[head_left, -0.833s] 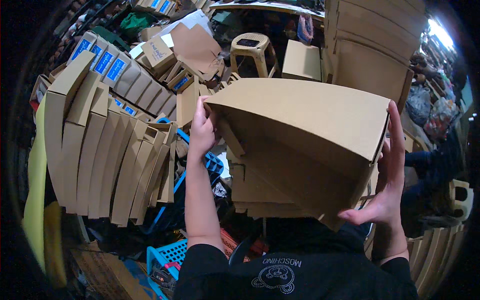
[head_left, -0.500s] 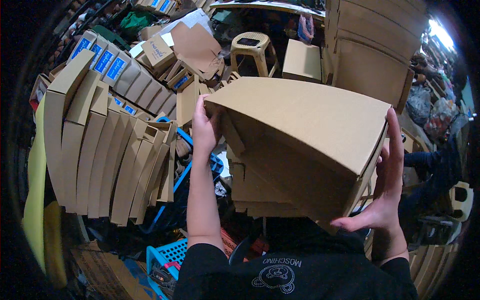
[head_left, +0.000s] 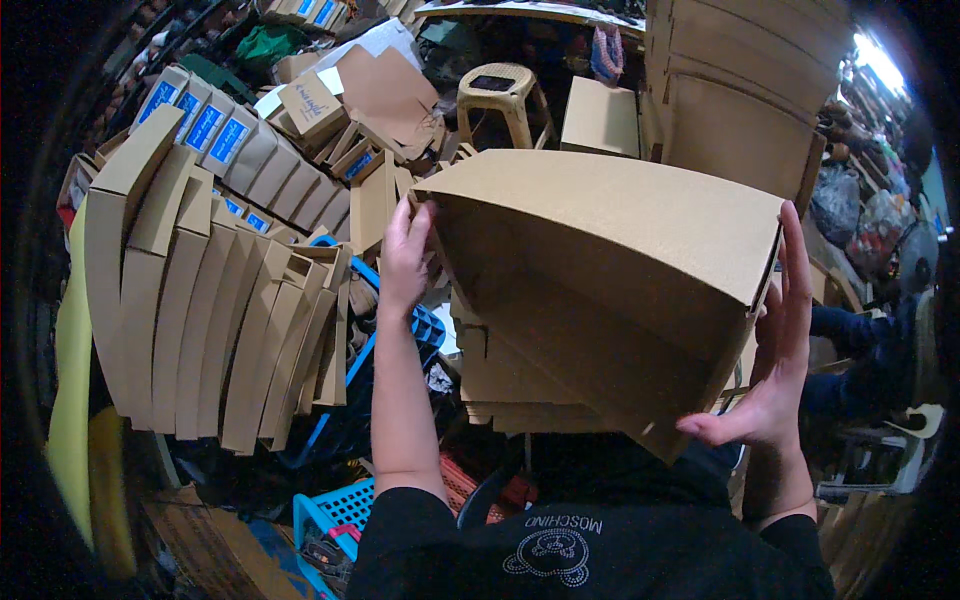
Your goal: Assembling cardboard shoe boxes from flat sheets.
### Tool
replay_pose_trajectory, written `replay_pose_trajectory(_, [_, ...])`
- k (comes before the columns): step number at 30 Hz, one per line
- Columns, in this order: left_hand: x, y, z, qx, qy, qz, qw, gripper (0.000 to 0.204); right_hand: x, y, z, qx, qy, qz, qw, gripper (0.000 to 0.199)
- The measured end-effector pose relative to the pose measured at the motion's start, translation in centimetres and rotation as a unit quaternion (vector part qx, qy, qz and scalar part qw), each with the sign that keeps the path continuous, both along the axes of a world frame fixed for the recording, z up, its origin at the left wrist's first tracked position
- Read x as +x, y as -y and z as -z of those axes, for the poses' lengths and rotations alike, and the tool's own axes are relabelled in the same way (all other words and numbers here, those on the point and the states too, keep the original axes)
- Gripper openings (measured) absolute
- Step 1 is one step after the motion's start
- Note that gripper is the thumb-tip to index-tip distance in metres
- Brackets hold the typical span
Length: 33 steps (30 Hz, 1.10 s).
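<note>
Between my hands is a brown cardboard box [head_left: 610, 210], tilted so that its open side faces me and its dark inside shows. My left hand [head_left: 406, 255] grips the box's left end, with the fingers curled at the upper corner. At the right end my right hand [head_left: 775, 350] holds the box, its long fingers laid up along the end wall and its thumb at the lower edge. Part of the right fingers is hidden behind that wall. Under the box lies a stack of cardboard pieces [head_left: 525, 380], partly covered by it.
Left of me stands a row of brown cardboard boxes [head_left: 200, 320], beside a blue plastic crate [head_left: 362, 355]. Beyond are boxes with blue labels [head_left: 215, 135] and a stool [head_left: 497, 90] bearing a phone. Tall cardboard [head_left: 745, 130] rises at the far right. A light-blue basket [head_left: 320, 525] sits low.
My left fingers have moved from inside the box to its upper left edge. The inner left flap now lies closer to the wall. The right end has turned slightly, and my right thumb has shifted right.
</note>
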<state>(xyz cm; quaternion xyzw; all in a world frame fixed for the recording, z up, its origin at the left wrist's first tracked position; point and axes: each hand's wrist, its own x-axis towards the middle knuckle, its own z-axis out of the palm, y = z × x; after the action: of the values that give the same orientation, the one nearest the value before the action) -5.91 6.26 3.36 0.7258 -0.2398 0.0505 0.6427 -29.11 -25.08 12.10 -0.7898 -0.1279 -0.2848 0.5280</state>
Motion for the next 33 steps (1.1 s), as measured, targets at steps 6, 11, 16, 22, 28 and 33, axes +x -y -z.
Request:
replay_pose_trajectory(6, [0.2, -0.4, 0.7, -0.157, -0.137, 0.012, 0.978, 0.043, 0.0, 0.3, 0.0, -0.021, -0.008, 0.02, 1.0, 0.15])
replay_pose_trajectory(11, [0.0, -0.3, 0.4, -0.058, -0.079, -0.024, 0.995, 0.037, -0.2, 0.1, -0.1, -0.021, -0.007, 0.014, 1.0, 0.152])
replay_pose_trajectory(16, [-0.1, 0.5, 0.3, -0.039, 0.012, -0.13, 0.991, 0.033, -0.2, -0.2, 0.3, -0.009, 0.005, 0.001, 1.0, 0.154])
replay_pose_trajectory(22, [-0.4, 0.6, -0.1, 0.025, 0.034, -0.197, 0.979, 0.029, -1.1, -0.3, -0.3, -0.083, -0.013, 0.009, 0.996, 0.154])
replay_pose_trajectory(28, [-0.1, 0.7, -0.2, -0.013, 0.012, -0.177, 0.984, 0.027, -1.4, -0.1, -0.3, -0.082, -0.01, 0.008, 0.997, 0.152])
replay_pose_trajectory(33, [0.0, -0.1, -0.1, -0.072, -0.013, -0.109, 0.991, 0.023, -1.4, -0.3, -0.2, -0.069, -0.011, -0.003, 0.998, 0.153])
